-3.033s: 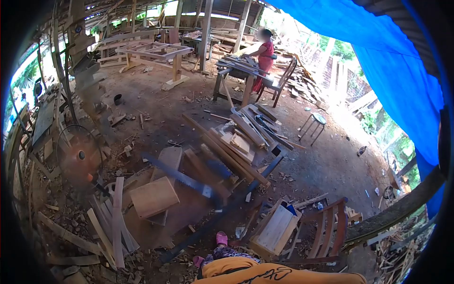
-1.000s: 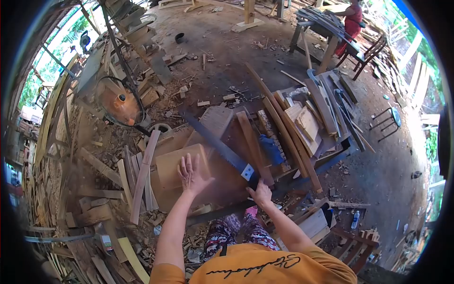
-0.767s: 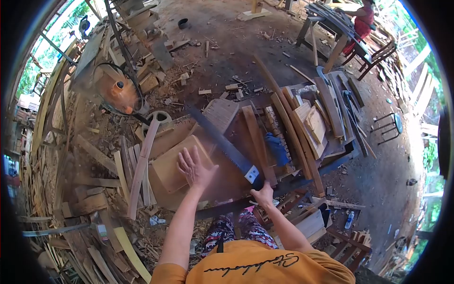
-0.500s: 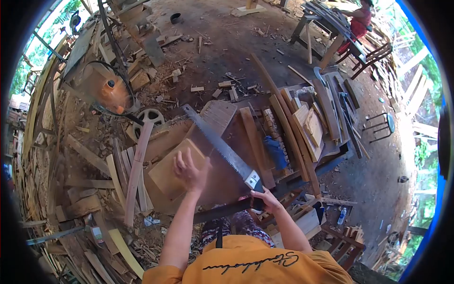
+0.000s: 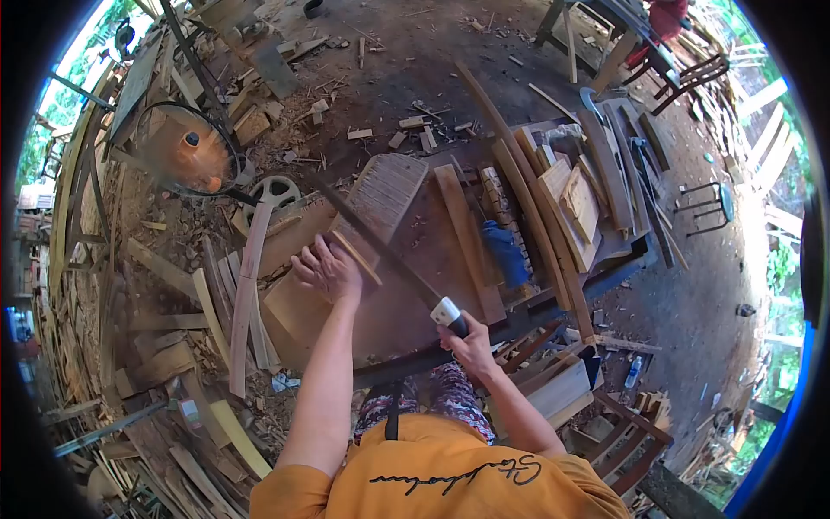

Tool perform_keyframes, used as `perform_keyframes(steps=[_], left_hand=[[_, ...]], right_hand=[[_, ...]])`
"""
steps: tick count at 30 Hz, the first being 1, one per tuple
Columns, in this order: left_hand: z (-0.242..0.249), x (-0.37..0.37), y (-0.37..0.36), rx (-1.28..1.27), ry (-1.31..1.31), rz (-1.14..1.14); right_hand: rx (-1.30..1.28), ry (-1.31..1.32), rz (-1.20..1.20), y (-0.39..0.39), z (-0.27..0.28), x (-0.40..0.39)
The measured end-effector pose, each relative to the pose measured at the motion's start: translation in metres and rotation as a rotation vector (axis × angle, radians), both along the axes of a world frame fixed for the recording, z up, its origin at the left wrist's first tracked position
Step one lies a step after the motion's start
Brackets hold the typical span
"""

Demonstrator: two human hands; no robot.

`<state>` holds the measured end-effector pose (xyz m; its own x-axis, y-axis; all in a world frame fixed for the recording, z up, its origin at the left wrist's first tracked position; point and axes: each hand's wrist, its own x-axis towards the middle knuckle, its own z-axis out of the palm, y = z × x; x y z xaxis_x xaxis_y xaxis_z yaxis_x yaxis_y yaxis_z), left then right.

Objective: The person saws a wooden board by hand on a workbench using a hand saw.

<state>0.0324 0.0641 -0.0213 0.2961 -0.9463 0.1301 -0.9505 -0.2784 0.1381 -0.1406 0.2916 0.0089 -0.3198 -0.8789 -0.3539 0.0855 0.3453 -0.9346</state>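
My right hand [image 5: 471, 343] is wrapped round the dark handle of a handsaw [image 5: 380, 245]. Its long blade slants up and left over the workbench [image 5: 402, 324], seen nearly edge-on. To the left of the blade, my left hand [image 5: 328, 270] lies with fingers spread over a flat wooden board [image 5: 292, 313]. A narrow light strip of wood [image 5: 357, 259] shows between that hand and the saw. Just beyond the blade is a thick grooved wooden slab [image 5: 393, 195].
Long timbers [image 5: 467, 242] and a blue cloth-like item [image 5: 506, 253] are on the bench's right. A fan [image 5: 188, 151] stands at the left among wood scraps. A stool [image 5: 709, 208] is at the right; a person in red [image 5: 667, 17] is far back.
My left hand has moved up and left, its fingers now lower and more spread. The saw has turned from blade-face view to nearly edge-on, and my right hand has shifted slightly left.
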Motion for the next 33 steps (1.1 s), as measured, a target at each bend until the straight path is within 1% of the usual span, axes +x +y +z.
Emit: perform_keyframes(steps=[1,3,4,5,7,9,11,16,18,19,21,24,25,27,30,33], left_hand=[[0.001,0.0,0.0,0.003,-0.005,-0.004],[0.004,0.001,-0.001,0.028,0.081,0.048],[0.001,0.002,-0.002,-0.039,0.041,0.055],[-0.002,0.003,-0.003,-0.039,0.035,0.049],[-0.011,0.003,-0.006,-0.041,-0.081,0.111],[-0.019,0.009,-0.01,-0.039,-0.121,0.098],[-0.018,0.008,-0.009,-0.035,-0.158,0.087],[-0.005,-0.004,-0.005,-0.069,-0.159,0.091],[-0.009,-0.002,-0.006,-0.068,-0.185,0.088],[-0.011,0.0,-0.006,-0.083,-0.202,0.088],[-0.012,0.002,-0.007,-0.07,-0.205,0.097],[-0.007,-0.001,-0.008,-0.046,-0.198,0.102],[-0.005,-0.002,-0.007,-0.026,-0.19,0.113],[-0.001,-0.004,-0.008,-0.01,-0.176,0.108],[-0.003,-0.002,-0.004,-0.005,-0.213,0.089],[-0.01,0.001,-0.006,-0.013,-0.243,0.084]], right_hand=[[-0.024,0.068,0.01,0.001,0.01,0.003],[-0.057,0.212,0.075,0.007,0.011,0.009],[-0.082,0.263,0.095,0.01,0.011,0.013],[-0.081,0.257,0.089,0.013,0.011,0.016],[-0.156,0.318,0.108,0.019,0.009,0.019],[-0.167,0.312,0.112,0.029,0.004,0.019],[-0.196,0.404,0.103,0.037,0.007,0.014],[-0.174,0.434,0.139,0.035,-0.002,-0.002],[-0.146,0.399,0.174,0.01,-0.013,0.004],[-0.161,0.329,0.162,-0.01,-0.011,0.01],[-0.166,0.394,0.206,-0.044,-0.022,0.021],[-0.199,0.397,0.169,-0.036,-0.025,0.025],[-0.192,0.397,0.166,-0.022,-0.022,0.021],[-0.128,0.327,0.182,0.009,-0.009,0.004],[-0.093,0.259,0.198,0.011,-0.005,-0.001],[-0.151,0.301,0.242,-0.043,-0.024,0.008]])
